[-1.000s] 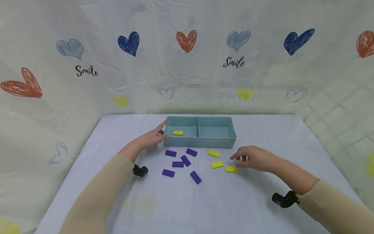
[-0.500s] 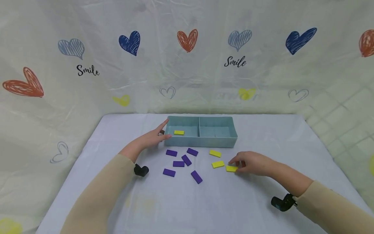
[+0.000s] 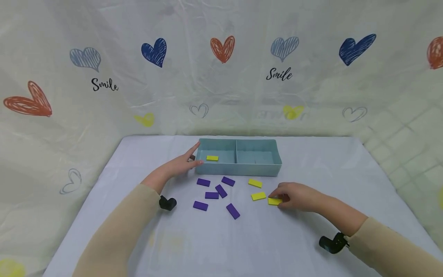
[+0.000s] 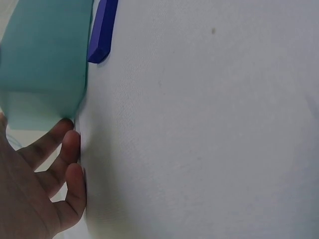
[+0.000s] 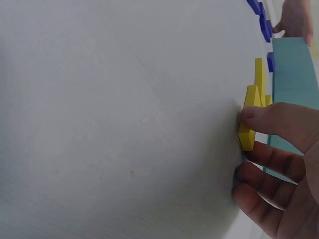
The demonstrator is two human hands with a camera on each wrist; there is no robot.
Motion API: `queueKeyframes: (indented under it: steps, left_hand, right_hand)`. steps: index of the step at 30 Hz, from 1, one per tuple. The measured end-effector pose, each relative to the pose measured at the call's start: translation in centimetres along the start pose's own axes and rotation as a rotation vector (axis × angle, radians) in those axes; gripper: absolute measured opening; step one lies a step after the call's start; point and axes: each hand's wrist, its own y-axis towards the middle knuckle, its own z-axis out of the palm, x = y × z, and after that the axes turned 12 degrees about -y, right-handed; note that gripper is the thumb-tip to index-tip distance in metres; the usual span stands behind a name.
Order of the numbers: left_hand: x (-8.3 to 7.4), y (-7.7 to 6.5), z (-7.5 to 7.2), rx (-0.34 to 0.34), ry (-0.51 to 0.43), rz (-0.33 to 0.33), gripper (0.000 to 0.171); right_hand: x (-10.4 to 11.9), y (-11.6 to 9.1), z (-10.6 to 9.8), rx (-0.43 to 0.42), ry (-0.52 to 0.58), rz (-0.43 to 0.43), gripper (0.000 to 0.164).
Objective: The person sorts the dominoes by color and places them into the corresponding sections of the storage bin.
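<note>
My left hand [image 3: 178,165] rests against the left end of a teal two-compartment box [image 3: 238,169], index finger along the back corner and thumb at the front rim. In the left wrist view, the other fingers lie loosely bent by the box's end wall. To the right, my right hand [image 3: 299,197] pinches a yellow block [image 3: 274,201] on the table between thumb and fingers; the right wrist view shows the thumb on the near face of this flat rectangular block [image 5: 247,134]. Two more yellow blocks [image 3: 258,196] lie just left of it. Another yellow block [image 3: 212,158] sits in the box's left compartment.
Several purple blocks [image 3: 212,195] lie scattered in front of the box, left of the yellow ones. A white cloth [image 3: 214,246] covers the table. Behind stands a pale curtain [image 3: 221,92] printed with hearts.
My right hand has come down and slightly toward me, its thumb and fingers closing around the nearest yellow block. The left hand stays at the box.
</note>
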Motion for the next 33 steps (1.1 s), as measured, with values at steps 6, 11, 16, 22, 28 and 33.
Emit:
queueKeyframes:
  steps: [6, 11, 16, 22, 28, 33]
  left_hand:
    - [0.2, 0.0, 0.1, 0.004, -0.006, 0.004, 0.083]
    - [0.1, 0.1, 0.1, 0.01, -0.002, 0.009, 0.083]
    - [0.0, 0.1, 0.1, 0.009, 0.009, 0.013, 0.083]
    - [0.1, 0.2, 0.1, 0.01, 0.022, 0.008, 0.083]
    - [-0.3, -0.1, -0.2, -0.001, 0.011, 0.007, 0.082]
    - [-0.1, -0.1, -0.1, -0.001, 0.009, 0.0, 0.082]
  right_hand:
    - [0.0, 0.0, 0.3, -0.01, -0.011, -0.004, 0.029]
    - [0.0, -0.1, -0.2, -0.022, -0.026, -0.019, 0.029]
    - [-0.1, -0.1, -0.9, -0.038, -0.051, -0.015, 0.031]
    - [0.0, -0.1, -2.1, -0.049, -0.05, -0.007, 0.033]
    - [0.2, -0.1, -3.6, -0.091, -0.07, -0.029, 0.032]
    - [0.5, 0.0, -4.3, -0.085, -0.075, -0.016, 0.032]
